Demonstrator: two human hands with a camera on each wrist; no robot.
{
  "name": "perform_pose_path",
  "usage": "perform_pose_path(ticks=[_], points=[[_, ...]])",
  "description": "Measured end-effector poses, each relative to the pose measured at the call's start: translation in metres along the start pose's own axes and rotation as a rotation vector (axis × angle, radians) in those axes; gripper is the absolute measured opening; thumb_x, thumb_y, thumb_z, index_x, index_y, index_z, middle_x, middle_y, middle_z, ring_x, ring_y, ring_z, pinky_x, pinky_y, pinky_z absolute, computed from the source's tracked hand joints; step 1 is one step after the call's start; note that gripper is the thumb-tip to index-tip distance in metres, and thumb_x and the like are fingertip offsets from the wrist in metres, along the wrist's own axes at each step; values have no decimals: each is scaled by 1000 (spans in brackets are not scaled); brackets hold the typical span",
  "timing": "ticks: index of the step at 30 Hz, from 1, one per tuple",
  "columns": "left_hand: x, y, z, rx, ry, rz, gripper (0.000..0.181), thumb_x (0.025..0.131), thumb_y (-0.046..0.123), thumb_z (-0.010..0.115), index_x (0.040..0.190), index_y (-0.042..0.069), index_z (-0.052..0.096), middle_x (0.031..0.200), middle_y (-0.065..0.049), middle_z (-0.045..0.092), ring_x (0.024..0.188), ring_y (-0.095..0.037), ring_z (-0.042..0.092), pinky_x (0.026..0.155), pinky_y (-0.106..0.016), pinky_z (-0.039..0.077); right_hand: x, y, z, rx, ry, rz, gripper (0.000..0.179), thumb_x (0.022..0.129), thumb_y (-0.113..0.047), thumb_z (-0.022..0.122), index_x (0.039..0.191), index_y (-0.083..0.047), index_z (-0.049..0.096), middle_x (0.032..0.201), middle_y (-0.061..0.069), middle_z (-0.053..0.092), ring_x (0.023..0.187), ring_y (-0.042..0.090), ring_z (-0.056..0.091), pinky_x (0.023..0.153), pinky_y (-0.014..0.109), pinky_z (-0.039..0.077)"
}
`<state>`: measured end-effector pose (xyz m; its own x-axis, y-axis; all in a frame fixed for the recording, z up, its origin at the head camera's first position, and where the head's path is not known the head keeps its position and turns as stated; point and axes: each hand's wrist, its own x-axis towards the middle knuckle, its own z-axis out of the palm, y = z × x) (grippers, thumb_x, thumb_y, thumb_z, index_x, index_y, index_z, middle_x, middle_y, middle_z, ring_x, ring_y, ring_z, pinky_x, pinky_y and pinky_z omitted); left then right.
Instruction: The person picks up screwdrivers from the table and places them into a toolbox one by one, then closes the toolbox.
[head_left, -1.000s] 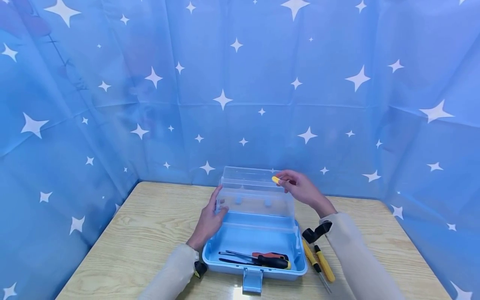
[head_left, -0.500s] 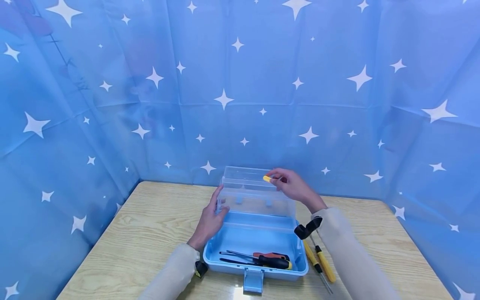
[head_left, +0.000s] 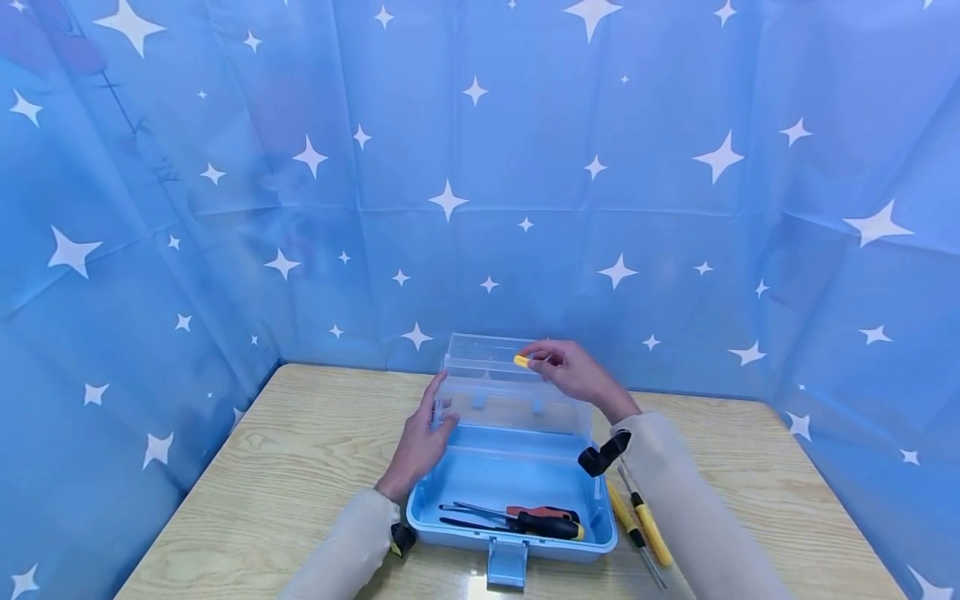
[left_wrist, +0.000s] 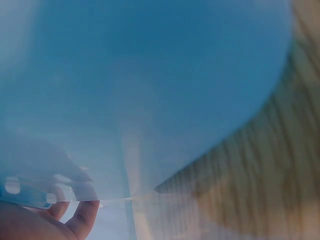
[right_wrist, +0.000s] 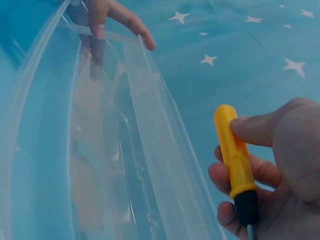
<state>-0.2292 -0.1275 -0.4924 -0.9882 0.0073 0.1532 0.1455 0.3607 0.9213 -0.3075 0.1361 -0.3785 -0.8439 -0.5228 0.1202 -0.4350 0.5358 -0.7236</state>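
Observation:
Raised by the clear lid (head_left: 510, 400) of a blue toolbox (head_left: 495, 479), my right hand (head_left: 573, 368) pinches a screwdriver (right_wrist: 235, 150) by its yellow handle. The right wrist view shows the handle's black collar and the start of a metal shaft; the rest is out of frame. My left hand (head_left: 416, 442) grips the left edge of the tilted-up lid, thumb in front and fingers behind. Inside the toolbox, near its front wall, lie a black-handled screwdriver (head_left: 547, 525), a red-and-black handled tool (head_left: 536, 510) and a thin black tool (head_left: 468, 523).
Two yellow-handled screwdrivers (head_left: 651, 529) lie on the wooden table (head_left: 322, 467), right of the toolbox and beside my right sleeve. A blue latch (head_left: 507, 562) hangs from the box's front. Blue star-patterned cloth (head_left: 480, 167) encloses the table's back and sides.
My right hand has moved left across the upper part of the lid, carrying the screwdriver. The left hand holds its place on the lid's edge.

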Motion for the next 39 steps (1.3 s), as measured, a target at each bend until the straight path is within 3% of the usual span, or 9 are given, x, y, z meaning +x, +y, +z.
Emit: perform_pose_path(ticks=[11, 21, 39], points=[[0, 1, 1, -4, 5, -10, 67, 102, 25, 53, 153, 50, 19, 149, -11, 47, 136, -33, 47, 106, -63, 40, 6, 1, 12, -15, -5, 23, 27, 101, -16, 57, 126, -12, 67, 109, 11, 65, 87, 31, 59, 72, 35, 54], [-1, 2, 1, -2, 6, -15, 66, 102, 25, 52, 152, 52, 19, 152, -11, 44, 137, -33, 46, 106, -64, 39, 10, 3, 20, -61, -18, -27, 26, 100, -16, 59, 123, -14, 69, 109, 6, 68, 84, 19, 59, 73, 30, 54], [-2, 4, 0, -29, -8, -24, 66, 103, 23, 51, 154, 48, 18, 152, -10, 44, 137, -34, 45, 105, -64, 40, 14, 3, 33, -87, -35, -4, 25, 99, -17, 61, 122, -17, 70, 112, 4, 68, 90, 18, 59, 76, 31, 55]])
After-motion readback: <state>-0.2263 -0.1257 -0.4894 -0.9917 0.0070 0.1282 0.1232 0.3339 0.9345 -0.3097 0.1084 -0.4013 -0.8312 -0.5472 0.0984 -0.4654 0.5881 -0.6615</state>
